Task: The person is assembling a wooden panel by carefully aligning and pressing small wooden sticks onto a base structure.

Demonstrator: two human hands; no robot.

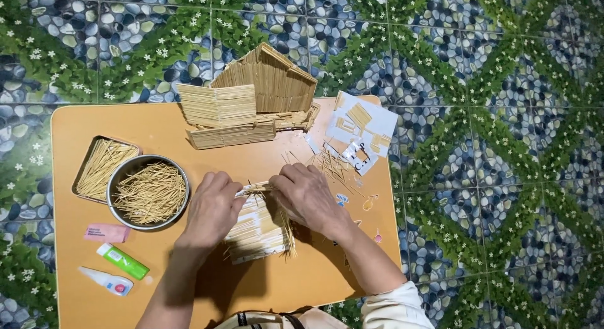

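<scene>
A small panel of glued toothpicks (pixel 258 231) lies on the orange table (pixel 163 131) in front of me. My left hand (pixel 212 206) rests on the panel's left edge, fingers curled over it. My right hand (pixel 308 194) pinches a few toothpicks (pixel 255 188) at the panel's top edge, fingertips almost meeting those of the left hand. A round metal bowl (pixel 149 192) full of toothpicks sits just left of my left hand, overlapping a rectangular tin (pixel 102 167) that also holds toothpicks.
A toothpick model house (pixel 258 96) stands at the table's far edge, with white paper (pixel 365 131) and loose toothpicks to its right. A pink packet (pixel 107 233), a green glue tube (pixel 123 261) and a white glue bottle (pixel 107 281) lie near left. Patterned floor surrounds the table.
</scene>
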